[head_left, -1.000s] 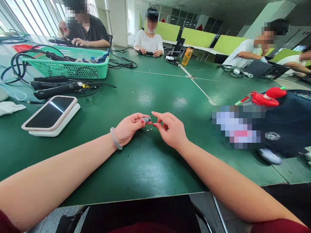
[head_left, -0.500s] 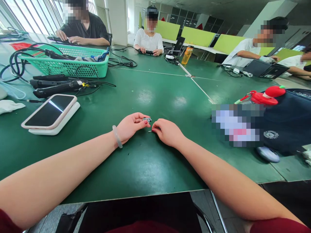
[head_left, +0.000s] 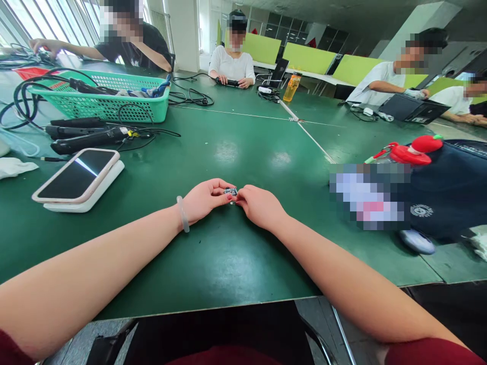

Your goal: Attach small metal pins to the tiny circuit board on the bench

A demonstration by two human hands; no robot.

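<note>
Above the middle of the green table (head_left: pixel 228 268), my left hand (head_left: pixel 203 200) pinches a small dark circuit board with pale markings (head_left: pixel 230 191) between thumb and fingers. A pale bangle (head_left: pixel 182 214) sits on that wrist. My right hand (head_left: pixel 264 207) is closed at the board's right edge, its fingertips meeting those of the left. A tiny silvery thin piece (head_left: pixel 232 203) pokes out from the right fingertips, just below the board. Most of this piece is hidden by the fingers, so its kind cannot be made out.
At left lie a phone on a white box (head_left: pixel 78 175), black handheld devices (head_left: pixel 87 136) with cables, and a green basket (head_left: pixel 129 109). On the right are a navy bag (head_left: pixel 452 187), a mouse (head_left: pixel 417 242) and a red-lidded bottle (head_left: pixel 413 154). Several people sit around the table.
My right hand has moved slightly left and its thin piece now meets the board's underside area. The board has tilted to show more of its face. A person at far left has reached out sideways.
</note>
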